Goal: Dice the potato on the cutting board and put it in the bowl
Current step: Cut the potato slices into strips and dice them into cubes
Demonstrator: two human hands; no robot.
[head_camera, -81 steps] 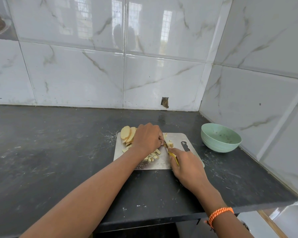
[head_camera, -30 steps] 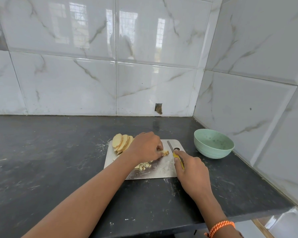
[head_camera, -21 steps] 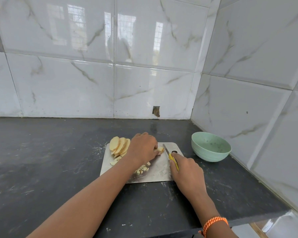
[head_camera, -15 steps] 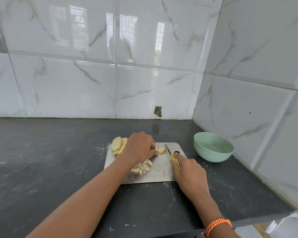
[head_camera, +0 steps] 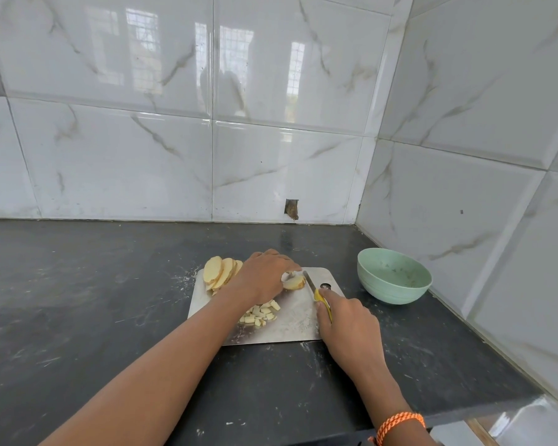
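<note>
The potato was only partly diced: a small heap of cubes (head_camera: 261, 313) lay near the cutting board (head_camera: 290, 326)'s front. At about 3 o'clock the right hand (head_camera: 347, 320) gripped the yellow-handled knife (head_camera: 318, 291), and beyond the cubes the left hand (head_camera: 264, 278) pinched a slice (head_camera: 295, 282). At 11 o'clock uncut slices (head_camera: 221, 273) waited. The bowl (head_camera: 393, 280), at 2 o'clock, held no potato.

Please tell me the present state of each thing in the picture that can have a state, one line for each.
Left hand: holds a potato piece on the board.
Right hand: grips the yellow-handled knife.
Steel cutting board: flat on the dark counter.
Stack of round potato slices: not yet diced.
Small potato cubes: diced, on the board.
Pale green bowl: upright, without potato.
</note>
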